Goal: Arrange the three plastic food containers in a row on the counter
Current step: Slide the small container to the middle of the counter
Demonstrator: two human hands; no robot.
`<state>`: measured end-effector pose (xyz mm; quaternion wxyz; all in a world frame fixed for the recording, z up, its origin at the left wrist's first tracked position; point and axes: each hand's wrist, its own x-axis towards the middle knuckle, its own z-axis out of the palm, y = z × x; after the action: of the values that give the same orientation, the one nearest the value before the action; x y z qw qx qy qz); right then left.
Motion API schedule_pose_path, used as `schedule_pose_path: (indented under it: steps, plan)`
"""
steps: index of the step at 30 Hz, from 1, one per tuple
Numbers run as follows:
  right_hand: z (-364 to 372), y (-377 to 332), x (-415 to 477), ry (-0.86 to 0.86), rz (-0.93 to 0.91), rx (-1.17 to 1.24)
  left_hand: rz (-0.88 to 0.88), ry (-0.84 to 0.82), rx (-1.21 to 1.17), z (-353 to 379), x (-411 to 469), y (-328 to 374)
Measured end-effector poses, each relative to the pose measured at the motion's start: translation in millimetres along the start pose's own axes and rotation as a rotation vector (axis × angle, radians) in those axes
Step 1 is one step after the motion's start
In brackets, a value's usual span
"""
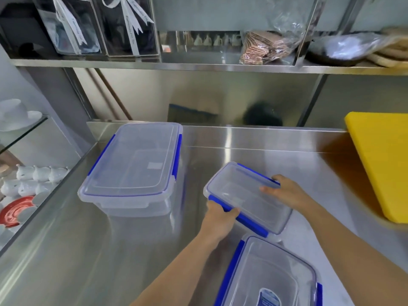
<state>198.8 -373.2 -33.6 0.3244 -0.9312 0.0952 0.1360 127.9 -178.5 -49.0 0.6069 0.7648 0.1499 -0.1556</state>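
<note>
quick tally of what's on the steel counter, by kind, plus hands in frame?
Clear plastic containers with blue clips: 3 (large, small held one, near one)
Yellow cutting board: 1
Hands: 2 (left hand, right hand), both on the small container
Total: 6

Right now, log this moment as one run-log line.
left hand: gripping small container | right hand: gripping same | large container: on counter | third container: nearest camera | row: unfinished
</note>
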Motion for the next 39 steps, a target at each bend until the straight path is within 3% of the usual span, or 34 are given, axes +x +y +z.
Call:
schedule_pose_path:
  steps: [2, 6, 9, 12, 17, 23, 30, 33, 37, 39]
  plan:
    - [4.7, -5.1, -4.1, 0.006, -0.039, 0.022, 0.008, 0.024, -0.129, -4.7, 3.0, 1.0]
    - [8.4, -11.7, -14.2, -0.067, -0.158, 0.176, 0.039, -0.215, -0.391, -24.7, 18.4, 4.1]
    - [14.1, -14.2, -21.1, -0.254, -0.239, 0.246, -0.005, -0.164, -0.071, -42.1, 26.6, 6.0]
    - [26.1, -2.0, -16.3, -0.333, -0.28, 0.171, 0.099, -0.074, 0.261, -50.3, 28.4, -3.1]
    - [32.7, -3.8, -15.7, -0.261, -0.299, 0.176, 0.284, 0.046, 0.166, -50.4, 21.9, -10.9]
    - [38.1, -18.4, 0.0, -0.194, -0.309, 0.231, 0.384, 0.016, 0.257, -53.6, 36.9, -0.5]
    - [30.6, -30.6, 28.3, -0.19, -0.323, 0.264, 0.288, -0.036, 0.454, -48.5, 68.9, 7.0]
    - [31.6, -35.4, 34.9, -0.085, -0.267, 0.214, 0.285, 0.054, 0.48, -45.0, 79.6, 10.6]
    - [38.5, -39.6, 32.1, 0.083, -0.164, -0.06, 0.336, 0.403, 0.576, -38.5, 77.8, 13.7]
    - [43.2, -39.8, 25.7, 0.142, -0.164, -0.101, 0.352, 0.465, 0.582, -37.0, 72.6, 13.2]
